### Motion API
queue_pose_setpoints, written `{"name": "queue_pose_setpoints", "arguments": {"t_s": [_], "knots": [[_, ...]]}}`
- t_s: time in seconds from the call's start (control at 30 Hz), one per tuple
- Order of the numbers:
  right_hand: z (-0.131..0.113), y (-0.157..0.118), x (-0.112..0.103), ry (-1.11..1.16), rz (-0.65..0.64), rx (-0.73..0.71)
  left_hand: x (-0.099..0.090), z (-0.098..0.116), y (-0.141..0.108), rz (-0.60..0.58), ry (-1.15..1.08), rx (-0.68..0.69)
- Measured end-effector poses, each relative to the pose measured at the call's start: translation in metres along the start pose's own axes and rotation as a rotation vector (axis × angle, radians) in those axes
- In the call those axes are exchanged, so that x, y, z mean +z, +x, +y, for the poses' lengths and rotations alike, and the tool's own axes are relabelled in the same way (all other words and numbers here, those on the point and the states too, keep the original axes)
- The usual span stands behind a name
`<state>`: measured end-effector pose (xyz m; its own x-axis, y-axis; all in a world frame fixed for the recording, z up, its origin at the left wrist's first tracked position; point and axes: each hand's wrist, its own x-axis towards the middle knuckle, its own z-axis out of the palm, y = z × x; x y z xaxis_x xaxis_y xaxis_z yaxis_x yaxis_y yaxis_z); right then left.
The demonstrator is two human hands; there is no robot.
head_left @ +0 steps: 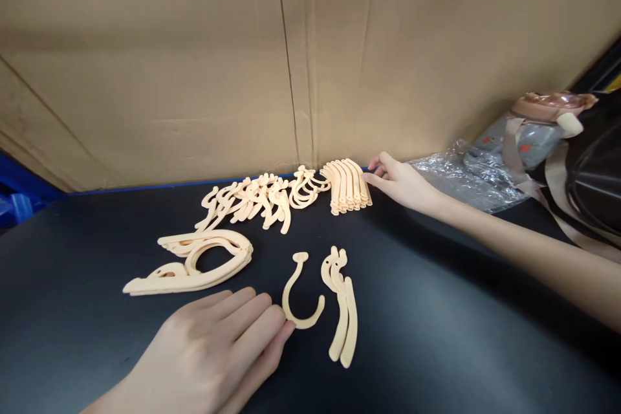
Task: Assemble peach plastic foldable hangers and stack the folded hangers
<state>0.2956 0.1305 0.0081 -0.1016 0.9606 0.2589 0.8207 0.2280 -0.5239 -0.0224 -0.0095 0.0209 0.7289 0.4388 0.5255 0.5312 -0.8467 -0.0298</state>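
One hook (301, 322) lies near the middle of the worktop (412, 336), and the fingers of the left hand (208, 343) are pinching its curve. The right hand (400, 182), with fingers bent, is at the right side of the far stacked arms (347, 184).

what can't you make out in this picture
All in the head view:
- left hand: palm hidden by its own back, wrist cut off by the bottom edge
- hook: the bit under the left fingertips
- right hand: contact with the curved strips too small to confirm
- jumbled pieces: count hidden by overlap
- black object: cut off by the right edge
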Motion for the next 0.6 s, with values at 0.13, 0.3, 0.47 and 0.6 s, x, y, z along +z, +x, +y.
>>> {"name": "queue_pose_setpoints", "arguments": {"t_s": [0.13, 0.3, 0.47, 0.6], "knots": [[0.008, 0.015, 0.008, 0.122, -0.041, 0.066, -0.001, 0.001, -0.001, -0.067, -0.013, 0.070], [0.012, 0.018, 0.014, 0.242, -0.045, 0.107, 0.002, 0.001, -0.001, -0.067, -0.026, 0.074], [0.012, 0.019, 0.016, 0.248, 0.007, 0.121, 0.004, 0.001, -0.004, -0.072, -0.035, 0.069], [0.014, 0.013, 0.014, 0.159, 0.065, 0.111, 0.004, 0.002, -0.004, -0.064, -0.044, 0.069]]}}
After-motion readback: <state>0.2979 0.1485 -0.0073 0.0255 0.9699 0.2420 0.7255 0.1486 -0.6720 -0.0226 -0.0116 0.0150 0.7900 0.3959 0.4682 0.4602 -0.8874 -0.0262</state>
